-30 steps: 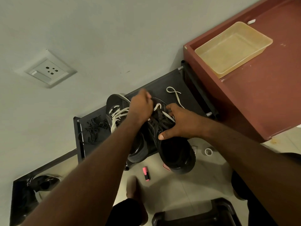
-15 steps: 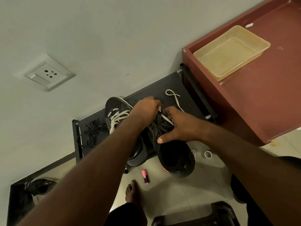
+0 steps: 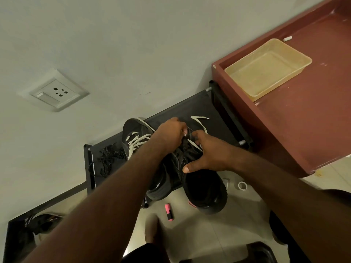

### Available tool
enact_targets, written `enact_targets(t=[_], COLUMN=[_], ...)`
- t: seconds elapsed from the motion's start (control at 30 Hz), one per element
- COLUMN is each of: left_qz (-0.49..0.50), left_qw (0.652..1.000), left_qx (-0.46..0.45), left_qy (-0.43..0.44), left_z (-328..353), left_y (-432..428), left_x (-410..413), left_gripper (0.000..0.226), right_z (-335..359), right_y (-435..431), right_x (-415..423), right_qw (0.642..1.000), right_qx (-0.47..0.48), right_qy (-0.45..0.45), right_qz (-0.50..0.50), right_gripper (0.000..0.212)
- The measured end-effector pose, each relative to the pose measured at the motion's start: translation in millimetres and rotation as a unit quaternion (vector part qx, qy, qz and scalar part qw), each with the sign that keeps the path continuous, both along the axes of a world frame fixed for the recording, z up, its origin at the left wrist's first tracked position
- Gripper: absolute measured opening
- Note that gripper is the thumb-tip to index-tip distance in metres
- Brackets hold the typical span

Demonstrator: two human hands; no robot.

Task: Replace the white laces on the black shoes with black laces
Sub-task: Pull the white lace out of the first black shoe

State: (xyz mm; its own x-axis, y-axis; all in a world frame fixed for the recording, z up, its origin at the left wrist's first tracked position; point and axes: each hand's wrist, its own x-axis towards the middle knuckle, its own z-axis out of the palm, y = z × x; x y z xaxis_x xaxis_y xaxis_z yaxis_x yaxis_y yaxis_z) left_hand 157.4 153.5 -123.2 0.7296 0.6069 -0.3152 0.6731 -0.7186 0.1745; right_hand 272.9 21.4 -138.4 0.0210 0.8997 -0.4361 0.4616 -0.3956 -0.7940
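Observation:
Two black shoes stand on a black shoe rack (image 3: pixel 201 108). The left shoe (image 3: pixel 136 137) still carries its white lace, loosely threaded. My right hand (image 3: pixel 209 154) holds the right shoe (image 3: pixel 205 190) across its upper, thumb spread toward the toe. Near the top eyelets my left hand (image 3: pixel 169 133) pinches that shoe's white lace (image 3: pixel 198 120), whose loose end trails over the rack behind. A tangle of black laces (image 3: pixel 108 158) lies on the rack's left end.
A dark red cabinet (image 3: pixel 303 120) with a beige plastic tray (image 3: pixel 267 67) stands at the right. On the tiled floor lie a pink highlighter (image 3: pixel 169 211) and a white ring (image 3: pixel 242 186). My bare foot (image 3: pixel 152 230) is below. A wall socket (image 3: pixel 55 91) is at left.
My left hand has moved right, from over the left shoe to the top of the right shoe's lacing. The white lace's loose end on the rack has shifted from a loop to a straighter strand.

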Motion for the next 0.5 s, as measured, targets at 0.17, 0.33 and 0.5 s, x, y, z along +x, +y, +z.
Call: enact_targets(t=[0.17, 0.33, 0.5], left_qz=[0.212, 0.043, -0.02], left_qw=[0.963, 0.996, 0.999], left_qx=[-0.042, -0.075, -0.004], left_qy=[-0.159, -0.022, 0.029], left_z=[-2, 12, 6], left_y=[2, -4, -3], left_x=[-4, -3, 4], left_gripper=[0.026, 0.053, 0.017], right_z=[2, 2, 0], right_y=[-1, -1, -1], right_x=[0, 0, 0], right_qw=[1.0, 1.0, 1.0], right_qx=[-0.001, 0.001, 0.01], right_qy=[0.005, 0.002, 0.009], right_qz=[-0.001, 0.002, -0.003], right_gripper=[0.107, 0.104, 0.106])
